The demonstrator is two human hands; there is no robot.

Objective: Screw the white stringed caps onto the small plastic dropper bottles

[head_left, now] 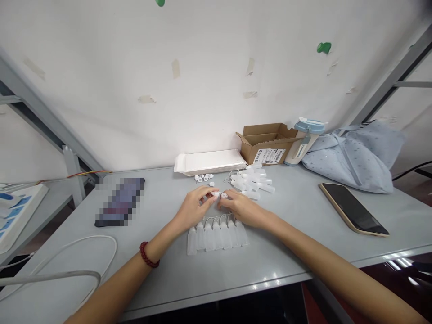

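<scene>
My left hand (196, 206) pinches a small white cap (215, 193) between thumb and fingertips. Right beside it, my right hand (243, 208) has its fingers closed on another small white cap-like piece (223, 195); fingers partly hide both, and I cannot tell whether the two are joined. Just below my hands, a row of translucent plastic squeeze bottles (218, 237) lies side by side, thin cords looping at their necks. Beyond my right hand is a loose pile of similar bottles (253, 180). Several loose white caps (204, 178) lie past my left hand.
Along the wall stand a flat white package (212, 161), an open cardboard box (266, 146) and a blue-lidded tumbler (302, 143). A blue fabric bag (351, 157) and a phone (353, 209) are at right. Left are a blurred dark device (121, 202) and a white cable (67, 274).
</scene>
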